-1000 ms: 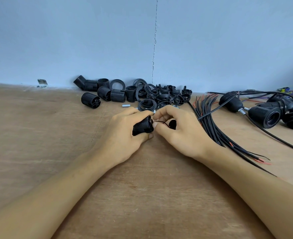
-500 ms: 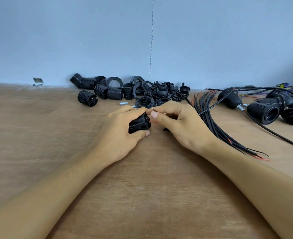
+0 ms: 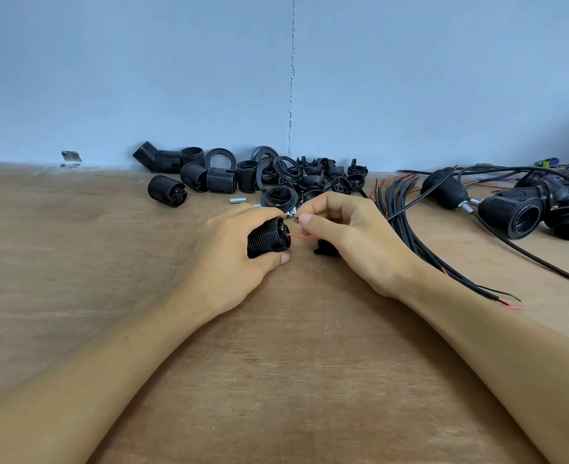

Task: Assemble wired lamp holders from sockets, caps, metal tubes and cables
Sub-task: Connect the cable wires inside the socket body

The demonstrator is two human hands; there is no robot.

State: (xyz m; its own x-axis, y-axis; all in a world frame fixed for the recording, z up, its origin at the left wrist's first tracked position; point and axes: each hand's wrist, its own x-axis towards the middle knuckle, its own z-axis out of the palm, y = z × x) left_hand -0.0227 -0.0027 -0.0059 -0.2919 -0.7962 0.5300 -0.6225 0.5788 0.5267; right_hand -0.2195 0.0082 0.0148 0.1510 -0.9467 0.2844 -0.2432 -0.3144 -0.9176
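Black ribbed socket (image 3: 267,238) on its side — red wire (image 3: 305,237) at its end

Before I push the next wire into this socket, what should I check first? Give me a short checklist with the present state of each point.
1. Socket held firm: the left hand grips it: ok.
2. Red wire reaches the socket's terminal end: ok.
3. Red wire fully seated: cannot tell.
4. Second wire pinched by the right hand at the socket's upper edge: ok.
5. Cap within reach: it lies on the table under the right hand: ok.
6. Metal tube fitted in that cap: cannot tell.
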